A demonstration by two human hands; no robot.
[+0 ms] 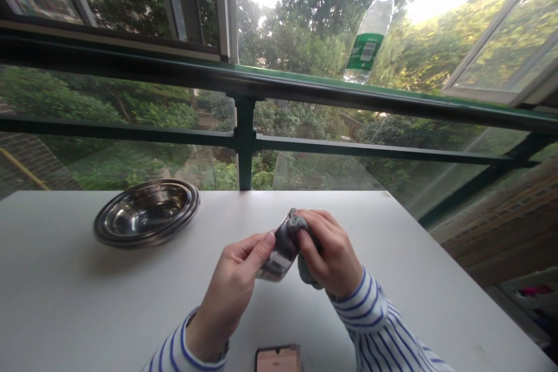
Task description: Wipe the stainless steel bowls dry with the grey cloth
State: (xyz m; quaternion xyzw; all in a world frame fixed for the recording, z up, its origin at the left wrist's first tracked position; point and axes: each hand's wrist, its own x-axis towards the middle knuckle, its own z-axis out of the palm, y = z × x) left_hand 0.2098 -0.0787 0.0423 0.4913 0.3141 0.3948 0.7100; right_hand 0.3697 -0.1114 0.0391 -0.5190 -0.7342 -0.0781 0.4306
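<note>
Above the white table, my left hand (239, 279) grips a small, shiny, dark metal dish (282, 251) by its left edge, thumb on top. The dish is tilted, and part of it is hidden by my fingers, so its full shape does not show. My right hand (329, 250) is closed around a grey cloth (298, 224) and presses it onto the dish's upper right edge. A loose fold of the cloth hangs below my right hand.
A stack of shiny metal bowls (147, 213) sits on the white table (108, 314) at the left. A phone (276, 359) lies at the near edge. Beyond the table runs a green railing (279, 78), with a plastic bottle (370, 35) standing upright on it before open windows.
</note>
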